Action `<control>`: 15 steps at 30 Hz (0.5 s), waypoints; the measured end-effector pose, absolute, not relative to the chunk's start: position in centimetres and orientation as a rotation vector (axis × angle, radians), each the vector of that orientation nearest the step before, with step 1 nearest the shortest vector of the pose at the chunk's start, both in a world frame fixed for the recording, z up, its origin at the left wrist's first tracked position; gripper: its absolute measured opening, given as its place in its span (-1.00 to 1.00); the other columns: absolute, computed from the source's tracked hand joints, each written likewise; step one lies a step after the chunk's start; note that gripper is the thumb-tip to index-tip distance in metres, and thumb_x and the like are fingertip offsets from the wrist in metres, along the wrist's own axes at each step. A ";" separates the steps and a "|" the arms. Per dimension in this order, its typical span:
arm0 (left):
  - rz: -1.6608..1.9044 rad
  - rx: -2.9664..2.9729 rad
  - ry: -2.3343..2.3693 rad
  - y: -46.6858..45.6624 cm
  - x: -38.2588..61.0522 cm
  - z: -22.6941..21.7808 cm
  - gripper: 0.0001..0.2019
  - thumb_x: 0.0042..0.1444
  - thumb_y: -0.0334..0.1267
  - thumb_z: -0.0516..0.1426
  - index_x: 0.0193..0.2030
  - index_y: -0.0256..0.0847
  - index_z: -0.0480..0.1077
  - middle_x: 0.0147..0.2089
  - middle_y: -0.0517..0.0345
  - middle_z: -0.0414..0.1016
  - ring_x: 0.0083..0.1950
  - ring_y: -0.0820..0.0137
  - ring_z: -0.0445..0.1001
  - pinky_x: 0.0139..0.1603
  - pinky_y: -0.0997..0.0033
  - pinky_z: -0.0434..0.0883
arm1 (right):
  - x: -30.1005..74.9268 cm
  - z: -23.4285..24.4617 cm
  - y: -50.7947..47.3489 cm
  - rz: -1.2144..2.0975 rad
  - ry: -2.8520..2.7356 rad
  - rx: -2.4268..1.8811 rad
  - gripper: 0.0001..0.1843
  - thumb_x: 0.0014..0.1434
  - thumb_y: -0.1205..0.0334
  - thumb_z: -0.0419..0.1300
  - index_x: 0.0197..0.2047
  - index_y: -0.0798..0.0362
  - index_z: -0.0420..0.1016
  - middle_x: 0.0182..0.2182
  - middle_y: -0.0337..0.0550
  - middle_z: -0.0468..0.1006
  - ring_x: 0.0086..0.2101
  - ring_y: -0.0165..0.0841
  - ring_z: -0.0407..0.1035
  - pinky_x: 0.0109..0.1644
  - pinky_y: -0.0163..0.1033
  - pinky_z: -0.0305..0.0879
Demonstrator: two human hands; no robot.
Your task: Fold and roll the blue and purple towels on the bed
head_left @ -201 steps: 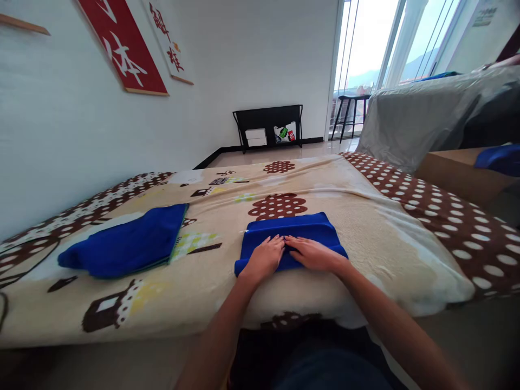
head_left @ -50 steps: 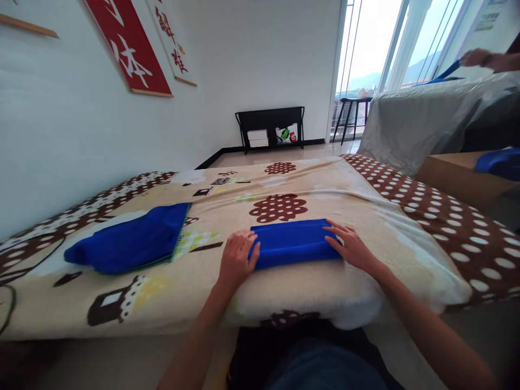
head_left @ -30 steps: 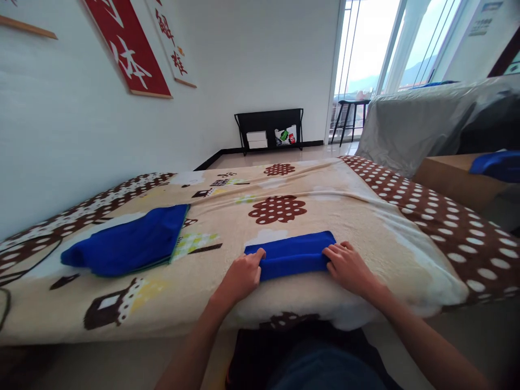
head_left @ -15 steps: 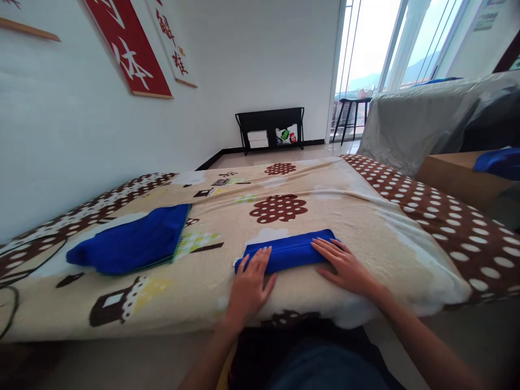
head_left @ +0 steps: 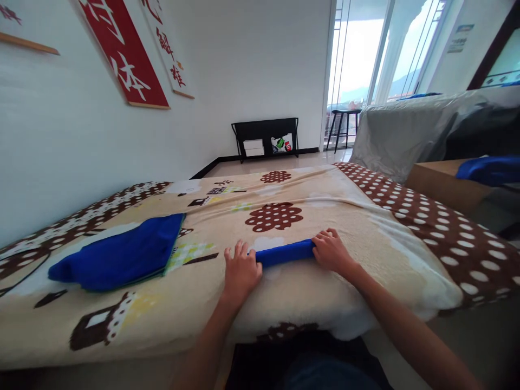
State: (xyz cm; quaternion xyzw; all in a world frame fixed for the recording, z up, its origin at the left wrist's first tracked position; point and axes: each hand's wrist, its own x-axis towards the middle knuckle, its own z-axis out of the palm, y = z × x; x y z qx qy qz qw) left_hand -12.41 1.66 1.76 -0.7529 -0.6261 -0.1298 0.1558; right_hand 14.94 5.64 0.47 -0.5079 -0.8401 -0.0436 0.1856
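A blue cloth (head_left: 286, 253), folded into a narrow strip, lies on the patterned blanket (head_left: 325, 292) in front of me. My left hand (head_left: 242, 272) grips its left end with bent fingers, and my right hand (head_left: 332, 251) is closed around its right end. Both ends are partly hidden by the hands. Farther left, a second blue cloth (head_left: 122, 253) with a green edge lies loosely spread, apart from both hands.
Brown polka-dot borders (head_left: 439, 222) run along the blanket's sides. A cardboard box (head_left: 439, 187) with blue fabric (head_left: 487, 170) on it stands at right, before plastic-covered furniture (head_left: 390, 135). A dark cord (head_left: 28, 271) lies at far left. A black rack (head_left: 266, 130) stands by the wall.
The cloth under my hands has become narrower, folded over lengthwise. My hands went from lying flat on it to gripping its two ends. The view has shifted slightly.
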 end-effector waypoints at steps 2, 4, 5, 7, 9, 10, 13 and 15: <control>-0.336 -2.245 -1.743 2.9 -10.3 2.2 -0.58 0.10 -0.43 0.02 0.11 -0.37 0.44 0.33 -0.33 0.33 0.38 -0.01 0.24 0.34 -0.21 0.10 | 12.7 0.8 5.9 -0.139 -2.396 -1.381 -0.61 0.25 0.41 -0.04 -0.01 0.20 0.55 -0.01 0.17 0.56 0.08 -0.12 0.38 0.30 0.12 0.01; -0.314 -2.380 -1.667 3.5 -8.5 1.9 -0.48 0.11 -0.43 0.03 0.25 -0.36 0.34 0.33 -0.26 0.34 0.34 0.08 0.31 0.32 -0.08 0.18 | 10.8 0.5 5.7 -0.118 -2.464 -1.278 -0.49 0.25 0.37 -0.01 0.24 0.17 0.39 0.20 0.10 0.42 0.22 -0.19 0.25 0.36 0.01 -0.02; -0.308 -2.428 -1.640 3.5 -7.9 1.6 -0.46 0.12 -0.40 0.04 0.28 -0.34 0.31 0.32 -0.22 0.36 0.32 0.10 0.33 0.31 -0.03 0.21 | 10.1 0.2 5.6 -0.088 -2.497 -1.219 -0.42 0.25 0.34 0.01 0.34 0.16 0.27 0.28 0.07 0.33 0.28 -0.22 0.16 0.38 -0.03 -0.04; -0.331 -2.464 -1.610 3.3 -8.1 0.9 -0.44 0.15 -0.31 0.07 0.32 -0.30 0.27 0.32 -0.17 0.37 0.31 0.11 0.34 0.31 -0.02 0.22 | 10.1 -0.5 5.4 -0.004 -2.545 -1.120 -0.29 0.25 0.27 0.04 0.45 0.15 0.07 0.38 0.03 0.17 0.36 -0.24 0.01 0.42 -0.03 -0.10; -0.387 -2.474 -1.583 2.8 -10.0 0.1 -0.41 0.21 -0.20 0.07 0.38 -0.22 0.20 0.35 -0.14 0.33 0.34 0.08 0.30 0.34 -0.05 0.17 | 11.6 -1.1 5.5 0.074 -2.554 -1.077 -0.26 0.30 0.20 0.04 0.49 0.09 -0.03 0.40 0.00 0.11 0.38 -0.25 -0.04 0.44 0.02 -0.15; -0.416 -2.474 -1.577 2.6 -11.4 -0.2 -0.41 0.25 -0.13 0.06 0.41 -0.17 0.17 0.37 -0.11 0.31 0.36 0.08 0.28 0.35 -0.06 0.15 | 12.9 -1.3 5.6 0.095 -2.548 -1.081 -0.27 0.32 0.16 0.04 0.50 0.03 -0.05 0.41 -0.03 0.11 0.38 -0.25 -0.03 0.44 0.03 -0.17; -0.453 -2.457 -1.631 2.1 -15.7 -1.0 -0.39 0.30 0.07 0.01 0.42 -0.11 0.15 0.39 -0.09 0.29 0.39 0.08 0.25 0.37 -0.07 0.13 | 16.9 -1.8 6.1 0.124 -2.498 -1.148 -0.30 0.36 0.05 0.02 0.49 -0.07 -0.04 0.40 -0.07 0.13 0.36 -0.24 0.02 0.43 0.07 -0.15; -0.452 -2.457 -1.672 2.2 -17.7 -1.3 -0.37 0.30 0.14 -0.02 0.40 -0.13 0.17 0.39 -0.09 0.29 0.39 0.08 0.24 0.39 -0.09 0.09 | 18.8 -2.1 6.6 0.134 -2.462 -1.188 -0.33 0.38 0.03 0.01 0.49 -0.10 -0.02 0.39 -0.07 0.16 0.35 -0.24 0.05 0.41 0.06 -0.09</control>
